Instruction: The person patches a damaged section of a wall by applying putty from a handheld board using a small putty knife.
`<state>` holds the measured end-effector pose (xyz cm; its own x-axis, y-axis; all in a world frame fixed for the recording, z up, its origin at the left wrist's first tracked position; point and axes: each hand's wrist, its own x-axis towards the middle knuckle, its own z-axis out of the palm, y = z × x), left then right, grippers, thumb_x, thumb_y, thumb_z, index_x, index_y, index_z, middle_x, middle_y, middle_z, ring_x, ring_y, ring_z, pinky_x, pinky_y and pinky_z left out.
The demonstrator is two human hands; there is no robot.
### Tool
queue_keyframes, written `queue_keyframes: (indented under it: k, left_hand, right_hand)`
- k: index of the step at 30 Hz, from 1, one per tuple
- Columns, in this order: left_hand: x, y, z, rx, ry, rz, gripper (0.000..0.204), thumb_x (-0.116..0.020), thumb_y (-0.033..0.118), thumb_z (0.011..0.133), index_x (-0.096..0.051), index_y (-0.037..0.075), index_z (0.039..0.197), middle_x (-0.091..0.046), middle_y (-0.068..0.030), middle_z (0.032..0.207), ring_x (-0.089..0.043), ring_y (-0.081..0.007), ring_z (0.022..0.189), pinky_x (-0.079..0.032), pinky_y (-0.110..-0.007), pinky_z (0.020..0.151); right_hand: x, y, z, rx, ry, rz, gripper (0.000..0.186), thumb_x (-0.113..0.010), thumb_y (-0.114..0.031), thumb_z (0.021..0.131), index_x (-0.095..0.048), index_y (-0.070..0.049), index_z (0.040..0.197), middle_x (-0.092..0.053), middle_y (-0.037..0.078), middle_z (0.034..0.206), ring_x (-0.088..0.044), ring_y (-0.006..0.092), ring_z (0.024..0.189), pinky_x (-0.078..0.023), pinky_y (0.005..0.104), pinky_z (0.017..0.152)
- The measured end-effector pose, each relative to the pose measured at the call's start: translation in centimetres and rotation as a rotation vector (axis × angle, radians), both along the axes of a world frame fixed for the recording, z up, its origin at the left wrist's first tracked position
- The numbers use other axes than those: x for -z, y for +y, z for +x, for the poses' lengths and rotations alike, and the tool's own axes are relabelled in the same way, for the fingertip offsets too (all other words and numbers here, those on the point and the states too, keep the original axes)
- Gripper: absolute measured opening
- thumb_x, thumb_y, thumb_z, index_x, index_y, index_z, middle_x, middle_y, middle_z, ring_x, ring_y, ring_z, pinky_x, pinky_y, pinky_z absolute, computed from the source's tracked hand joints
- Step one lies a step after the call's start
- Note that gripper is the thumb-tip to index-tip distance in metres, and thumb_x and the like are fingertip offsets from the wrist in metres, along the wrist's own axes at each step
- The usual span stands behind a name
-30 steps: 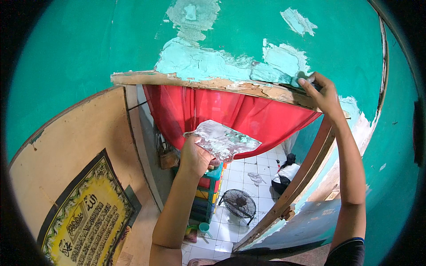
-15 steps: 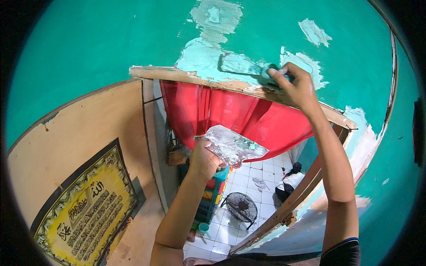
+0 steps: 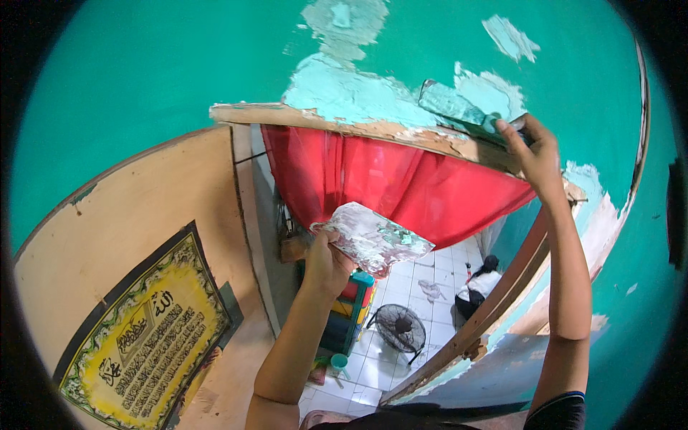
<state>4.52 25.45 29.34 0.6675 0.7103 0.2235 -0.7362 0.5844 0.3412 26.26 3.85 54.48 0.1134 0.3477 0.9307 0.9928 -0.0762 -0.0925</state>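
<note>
White tiled floor below the doorway, black round fan standing on it, colourful plastic drawer unit beside the fan, crumpled cloth on tiles, person crouched farther back

A single sign shows: a rectangular framed plaque hanging on the pale wooden door at the lower left, tilted in this view. It has a dark border, an ornate yellow-gold patterned frame and a golden field with dark script. No packages, labels or screens show.
</note>
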Motion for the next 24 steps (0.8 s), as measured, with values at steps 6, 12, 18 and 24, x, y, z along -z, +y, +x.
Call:
queue_keyframes:
  k: [6,12,18,24]
  left_hand:
    - [4.2,-1.9,0.4,0.062,0.08,0.15,0.04,-0.055,0.015,0.088,-0.052,0.001,0.126,-0.061,-0.0128,0.127,-0.059,-0.0279,0.119,-0.048,-0.047,0.103]
    - [12.4,-4.6,-1.6,-0.315,0.785,0.685,0.054,-0.057,0.033,0.09,-0.047,0.006,0.136,-0.059,-0.0154,0.126,-0.063,-0.0345,0.106,-0.056,-0.051,0.088]
    - [23.9,-8.5,-0.4,0.121,0.628,0.147,0.062,-0.052,0.028,0.09,-0.04,0.008,0.147,-0.042,-0.019,0.148,-0.045,-0.0367,0.133,-0.047,-0.055,0.104]
    - [28.2,-15.1,1.3,0.348,0.75,0.021,0.079,-0.058,0.017,0.079,-0.032,0.009,0.154,-0.03,-0.0181,0.159,-0.03,-0.0426,0.143,-0.036,-0.058,0.113]
  right_hand:
    - [7.7,-9.3,-0.9,-0.127,0.473,-0.086,0.027,-0.075,-0.027,0.093,-0.067,-0.004,0.082,-0.061,-0.002,0.072,-0.052,0.0055,0.067,-0.042,0.0248,0.061]
    - [20.3,-23.2,-0.3,-0.037,0.807,-0.3,0.025,-0.076,-0.027,0.091,-0.071,-0.003,0.09,-0.066,-0.001,0.076,-0.056,0.0075,0.07,-0.045,0.0264,0.063]
    - [36.3,-40.0,0.0,0.3,1.22,-0.593,0.034,-0.076,-0.032,0.089,-0.07,0.001,0.096,-0.068,0.015,0.078,-0.064,0.0185,0.073,-0.049,0.0351,0.067]
    - [57.6,-56.0,-4.6,0.688,1.448,-0.759,0.035,-0.073,-0.033,0.087,-0.067,0.001,0.091,-0.069,0.021,0.082,-0.069,0.0341,0.08,-0.052,0.0436,0.071]
